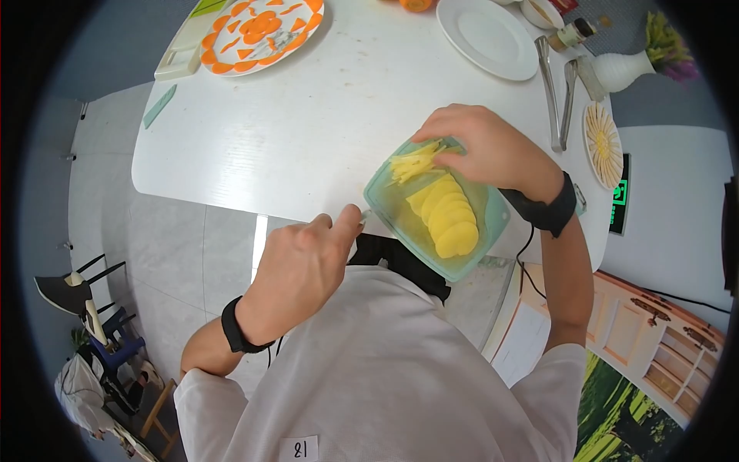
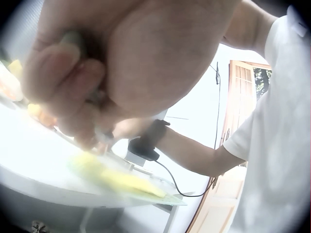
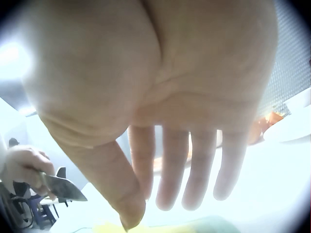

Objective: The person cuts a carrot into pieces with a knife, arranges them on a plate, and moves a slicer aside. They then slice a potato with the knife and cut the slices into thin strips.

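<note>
My left hand (image 1: 304, 250) grips a knife, whose blade (image 3: 68, 190) shows in the right wrist view; in the head view most of it is hidden by the hand. It sits just left of a pale green cutting board (image 1: 489, 212) at the table's front edge. On the board, a row of thin, round yellow slices (image 1: 446, 215), potato by their look, overlaps one another. Beyond them lies a small pile of yellow strips (image 1: 414, 163). Over the far side of the board is my right hand (image 1: 489, 146), thumb and fingers extended and apart, fingertips right at the strips.
A plate (image 1: 262, 35) with orange slices in a pattern lies at the far left, near a small green strip-shaped item (image 1: 159, 108). At the far right are a white plate (image 1: 489, 37), metal tongs (image 1: 556, 100), a spice jar (image 1: 571, 35), a white vase (image 1: 622, 71) and a fan-patterned dish (image 1: 603, 146).
</note>
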Demonstrator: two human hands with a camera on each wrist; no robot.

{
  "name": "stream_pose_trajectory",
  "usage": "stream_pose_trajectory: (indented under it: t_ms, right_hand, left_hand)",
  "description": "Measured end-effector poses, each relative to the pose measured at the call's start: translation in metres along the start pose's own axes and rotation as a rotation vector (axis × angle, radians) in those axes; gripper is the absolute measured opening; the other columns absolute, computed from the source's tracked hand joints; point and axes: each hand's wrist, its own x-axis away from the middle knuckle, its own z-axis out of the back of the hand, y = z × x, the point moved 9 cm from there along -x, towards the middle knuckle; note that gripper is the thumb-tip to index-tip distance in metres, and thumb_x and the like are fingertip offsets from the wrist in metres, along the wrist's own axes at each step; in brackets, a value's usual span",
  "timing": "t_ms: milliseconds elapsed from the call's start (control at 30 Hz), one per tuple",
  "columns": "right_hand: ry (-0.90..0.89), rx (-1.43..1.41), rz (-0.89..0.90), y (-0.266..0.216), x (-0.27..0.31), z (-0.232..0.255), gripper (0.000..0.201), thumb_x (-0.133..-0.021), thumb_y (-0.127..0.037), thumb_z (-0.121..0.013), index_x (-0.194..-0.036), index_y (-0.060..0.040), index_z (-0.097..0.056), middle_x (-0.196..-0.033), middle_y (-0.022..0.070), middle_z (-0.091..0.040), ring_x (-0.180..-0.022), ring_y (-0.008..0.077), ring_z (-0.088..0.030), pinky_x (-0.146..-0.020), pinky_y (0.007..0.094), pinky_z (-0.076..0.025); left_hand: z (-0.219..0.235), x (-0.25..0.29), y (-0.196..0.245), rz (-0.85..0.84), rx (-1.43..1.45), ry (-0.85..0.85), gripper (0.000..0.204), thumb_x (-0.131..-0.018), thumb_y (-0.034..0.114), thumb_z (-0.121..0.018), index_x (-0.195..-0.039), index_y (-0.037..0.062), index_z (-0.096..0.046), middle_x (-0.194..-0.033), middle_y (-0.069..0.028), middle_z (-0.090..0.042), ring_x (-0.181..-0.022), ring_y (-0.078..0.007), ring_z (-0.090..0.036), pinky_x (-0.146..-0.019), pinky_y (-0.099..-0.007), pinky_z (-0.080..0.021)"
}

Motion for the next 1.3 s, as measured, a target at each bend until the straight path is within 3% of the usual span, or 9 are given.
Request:
stream_pose_trajectory:
  t_ms: [167, 267, 400, 533, 567, 767, 867, 1067, 1300]
  right_hand:
    - [0.255, -0.011, -0.208, 0.002, 0.027, 0.037, 0.017, -0.086, -0.006, -0.065, -0.1, 0.0023, -0.072, -0.092, 0.0157, -0.072, -0.079, 0.0303, -0.069, -0.074, 0.036, -0.054]
    - [0.407, -0.042, -0.318, 0.005, 0.054, 0.04, 0.015, -0.091, -0.005, -0.062, -0.102, 0.002, -0.071, -0.092, 0.0163, -0.073, -0.077, 0.0284, -0.07, -0.07, 0.0344, -0.054]
    - [0.621, -0.112, -0.397, -0.003, 0.079, 0.032, 0.015, -0.095, -0.004, -0.06, -0.106, 0.0014, -0.067, -0.094, 0.0166, -0.072, -0.078, 0.0271, -0.072, -0.071, 0.0353, -0.055]
    - [0.604, 0.097, -0.347, -0.026, 0.087, 0.016, 0.017, -0.089, 0.001, -0.064, -0.106, -0.0009, -0.066, -0.099, 0.0138, -0.069, -0.086, 0.0322, -0.068, -0.076, 0.0382, -0.055]
    - [0.615, 0.076, -0.36, -0.028, 0.089, 0.012, 0.022, -0.085, 0.001, -0.067, -0.106, -0.0025, -0.067, -0.102, 0.0117, -0.067, -0.096, 0.0328, -0.065, -0.082, 0.0389, -0.054]
    - [0.446, 0.272, -0.103, -0.052, 0.065, 0.006, 0.024, -0.079, -0.001, -0.07, -0.103, -0.003, -0.069, -0.109, 0.0075, -0.066, -0.11, 0.029, -0.06, -0.091, 0.0387, -0.051]
    - [0.419, 0.392, -0.01, -0.047, 0.06, 0.0, 0.021, -0.079, -0.001, -0.069, -0.1, -0.0027, -0.069, -0.111, 0.0068, -0.066, -0.11, 0.0273, -0.061, -0.091, 0.0386, -0.051]
    - [0.34, 0.325, 0.036, -0.045, 0.054, 0.0, 0.013, -0.076, -0.001, -0.07, -0.087, -0.0048, -0.065, -0.091, 0.0049, -0.064, -0.096, 0.0258, -0.062, -0.087, 0.0379, -0.051]
    - [0.279, 0.047, -0.018, -0.028, 0.042, -0.001, 0.015, -0.074, -0.001, -0.07, -0.086, -0.0058, -0.063, -0.082, 0.0054, -0.063, -0.086, 0.0251, -0.062, -0.074, 0.0359, -0.051]
  left_hand:
    - [0.006, -0.004, 0.009, -0.023, 0.027, 0.148, 0.018, -0.099, 0.015, -0.061, -0.091, 0.0026, -0.051, -0.061, -0.0109, -0.051, -0.045, -0.0276, -0.054, -0.042, -0.0394, -0.041]
    - [-0.005, -0.008, 0.003, 0.031, 0.054, 0.112, 0.016, -0.098, 0.01, -0.061, -0.093, 0.0019, -0.049, -0.066, -0.014, -0.053, -0.05, -0.0345, -0.054, -0.047, -0.0421, -0.042]
    - [-0.017, -0.012, 0.0, 0.036, 0.06, 0.085, 0.015, -0.098, 0.009, -0.061, -0.094, 0.0022, -0.048, -0.068, -0.0139, -0.054, -0.05, -0.0341, -0.054, -0.046, -0.0418, -0.042]
    - [-0.016, -0.016, 0.004, -0.001, 0.049, 0.133, 0.014, -0.096, 0.008, -0.063, -0.098, 0.003, -0.05, -0.071, -0.0128, -0.054, -0.051, -0.0318, -0.054, -0.046, -0.0408, -0.042]
    - [-0.014, -0.016, 0.006, -0.01, 0.041, 0.152, 0.014, -0.095, 0.007, -0.063, -0.099, 0.0032, -0.051, -0.072, -0.0123, -0.054, -0.052, -0.0309, -0.054, -0.046, -0.0404, -0.042]
    - [-0.008, -0.016, 0.008, -0.042, -0.022, 0.173, 0.015, -0.092, 0.007, -0.067, -0.102, 0.0047, -0.055, -0.075, -0.0091, -0.05, -0.056, -0.026, -0.055, -0.047, -0.0378, -0.043]
    - [-0.007, -0.013, 0.008, -0.038, -0.028, 0.158, 0.015, -0.092, 0.007, -0.068, -0.101, 0.005, -0.056, -0.074, -0.0088, -0.051, -0.055, -0.0256, -0.055, -0.047, -0.0376, -0.043]
    - [-0.005, -0.01, 0.008, -0.058, -0.005, 0.154, 0.017, -0.091, 0.008, -0.069, -0.102, 0.0054, -0.056, -0.074, -0.0083, -0.05, -0.055, -0.0252, -0.056, -0.047, -0.0369, -0.044]
    - [0.009, -0.005, 0.003, -0.11, 0.074, 0.18, 0.018, -0.092, 0.014, -0.07, -0.098, 0.0053, -0.055, -0.069, -0.0073, -0.05, -0.052, -0.0233, -0.054, -0.045, -0.0368, -0.043]
